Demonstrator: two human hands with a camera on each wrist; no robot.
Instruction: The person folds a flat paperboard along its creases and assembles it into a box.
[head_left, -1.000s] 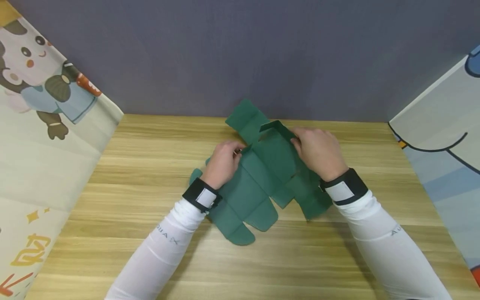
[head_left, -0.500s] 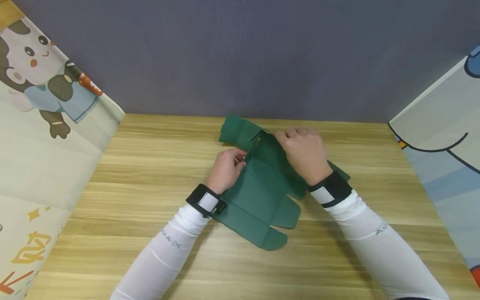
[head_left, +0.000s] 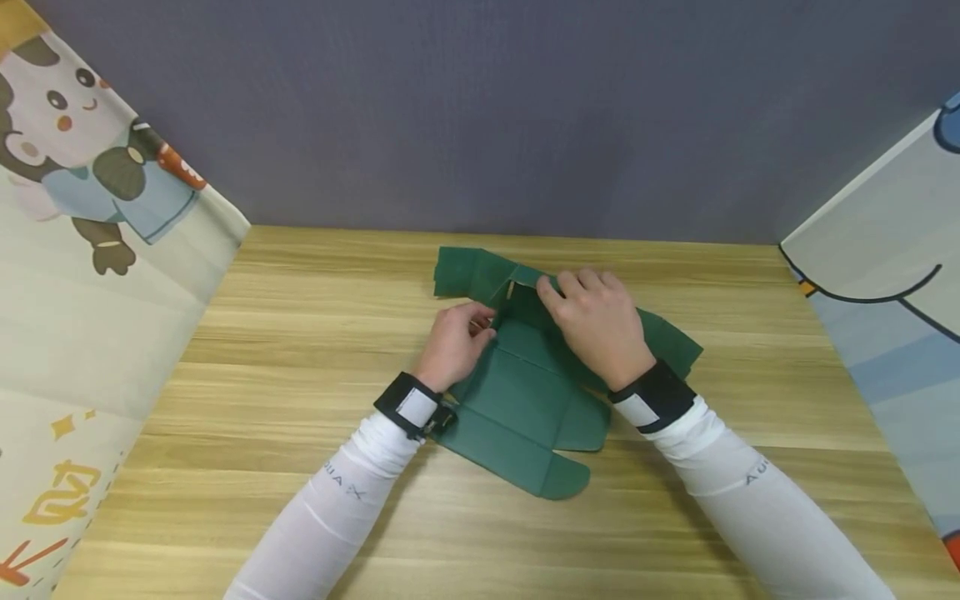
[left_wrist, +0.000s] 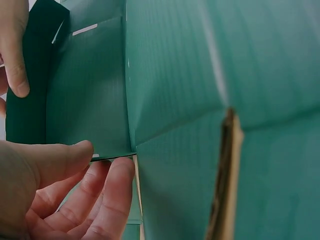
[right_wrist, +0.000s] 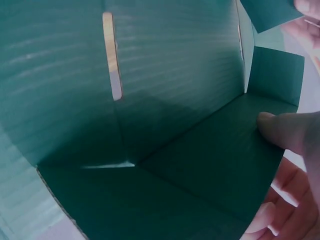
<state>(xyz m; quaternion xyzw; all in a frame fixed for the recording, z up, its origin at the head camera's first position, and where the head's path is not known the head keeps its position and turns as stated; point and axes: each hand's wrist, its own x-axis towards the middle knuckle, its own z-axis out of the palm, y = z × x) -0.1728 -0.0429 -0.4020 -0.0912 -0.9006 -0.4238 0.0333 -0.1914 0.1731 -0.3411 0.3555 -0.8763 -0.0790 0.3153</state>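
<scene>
A partly folded green cardboard box (head_left: 517, 392) lies on the wooden table, its far panel raised and its near flaps spread flat. At its left side, my left hand (head_left: 452, 343) pinches the edge of a small flap between thumb (left_wrist: 75, 154) and fingers. My right hand (head_left: 597, 325) grips the raised far panel, with the thumb on the inner face (right_wrist: 215, 145) and the fingers behind. Narrow slots (right_wrist: 112, 55) run along a fold. In the head view the right hand covers part of the raised panel.
The wood-grain table (head_left: 300, 333) extends around the box. A dark grey partition (head_left: 510, 117) stands along the far edge. Printed cloths with cartoon figures hang at the left (head_left: 82, 317) and right (head_left: 862, 250).
The far panel has been folded up and the box turned, its near flaps shifting right. My right hand has moved left and slightly down along the panel; the left stays at its flap.
</scene>
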